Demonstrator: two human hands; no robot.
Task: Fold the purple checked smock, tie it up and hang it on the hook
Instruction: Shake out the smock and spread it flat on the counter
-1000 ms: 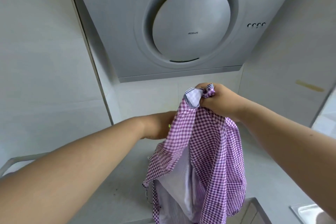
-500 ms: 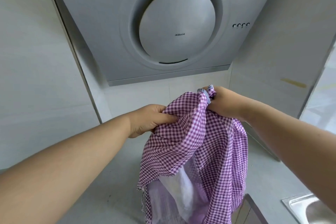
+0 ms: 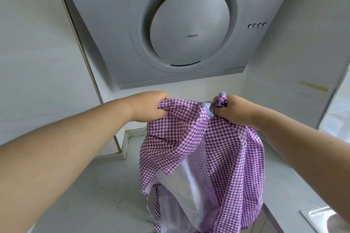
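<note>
Head view, smock (image 3: pixel 204 149) held up in front of me over the grey counter (image 3: pixel 94 195), below the range hood (image 3: pixel 181 30).

Left hand (image 3: pixel 149 107): fingers curled tight into a fist round a bunched corner of the purple checked cloth. Half a second ago this hand sat just beside the right one, pinching the fabric near the centre; now it sits well out to the left, and the top edge of the smock stretches between the two hands as a wide span.

Right hand (image 3: pixel 233 110): fingers curled and pressed together round a gathered knot of cloth, with a small tuft sticking up above the knuckles. A striped trim edge shows just left of this hand. Its grip looks the same as in both earlier frames; one second ago it held the bundle alone, with the left hand behind the fabric.

The smock hangs open from both hands, the pale lining (image 3: pixel 181 185) exposed in the middle, the lower part dropping out of the bottom of the view. I cannot tell whether the hem touches the counter.

The corner of a steel sink (image 3: pixel 322 217) shows at lower right. The hood sits further right in view than before.
</note>
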